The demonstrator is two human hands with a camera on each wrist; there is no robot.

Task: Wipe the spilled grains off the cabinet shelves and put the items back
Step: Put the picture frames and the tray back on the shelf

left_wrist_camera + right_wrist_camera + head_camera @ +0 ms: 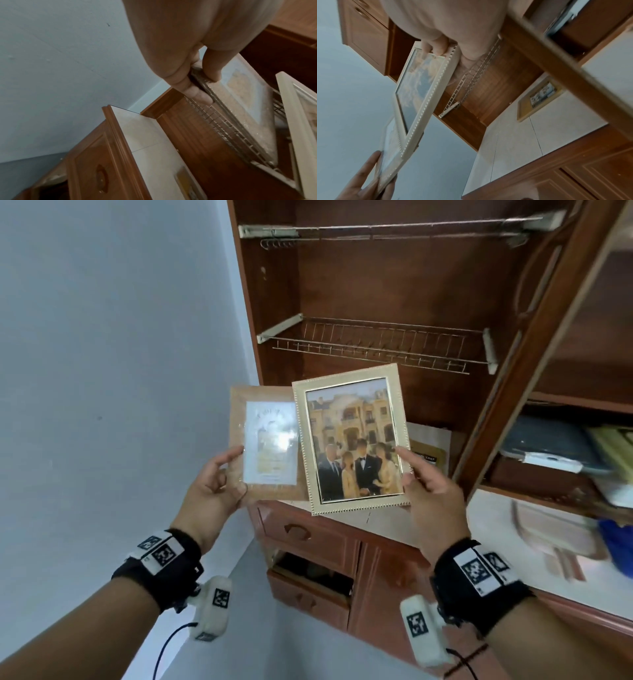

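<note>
**Gold and tan picture frames held up before the open cabinet**

Gold-toned, with a beaded rim, the larger photo frame [351, 440] stands upright and slightly tilted in the right hand [433, 494], whose thumb lies on its front right edge while the fingers curl behind. It shows a group of people before a pale building. The left hand [212, 491] pinches a tan frame [267, 440] by its lower left side, thumb on the front and fingers behind; this one holds a pale, glossy print. The gold frame overlaps the tan one's right edge. The left wrist view shows the thumb [211, 67] and fingers [197, 96] clamped on the tan frame's edge.

Both frames hang in the air in front of the dark wooden cabinet [274, 302], below its two wire racks: the lower rack [373, 344] and the upper rack [376, 231]. Behind the gold frame, a third, yellowish frame [539, 100] lies flat on the pale tiled surface [513, 142] inside the cabinet. Below are wooden drawers [308, 535], one of them [308, 587] pulled partly open. To the right, another compartment [561, 446] holds stacked flat items, blurred.
</note>
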